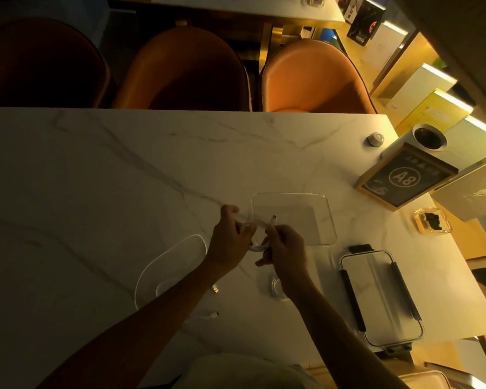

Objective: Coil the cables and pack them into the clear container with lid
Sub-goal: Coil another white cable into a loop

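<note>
My left hand (229, 240) and my right hand (285, 245) both grip a white cable (260, 221) bent into a small coil just above the marble table (124, 178); its plug end sticks up between the hands. The clear container (293, 217) stands empty right behind the hands. Its clear lid (382, 297) with black clips lies flat to the right. A second white cable (163, 265) lies in a loose loop on the table at the left, its plugs (215, 290) near my left forearm. Another small coil (277, 287) lies partly hidden under my right wrist.
A framed sign marked A8 (404, 178), a white cylinder (429, 141), a small round knob (375, 139) and a glass ashtray (432, 221) stand at the table's right end. Orange chairs (317, 77) line the far edge. Shelves with boxes run along the right.
</note>
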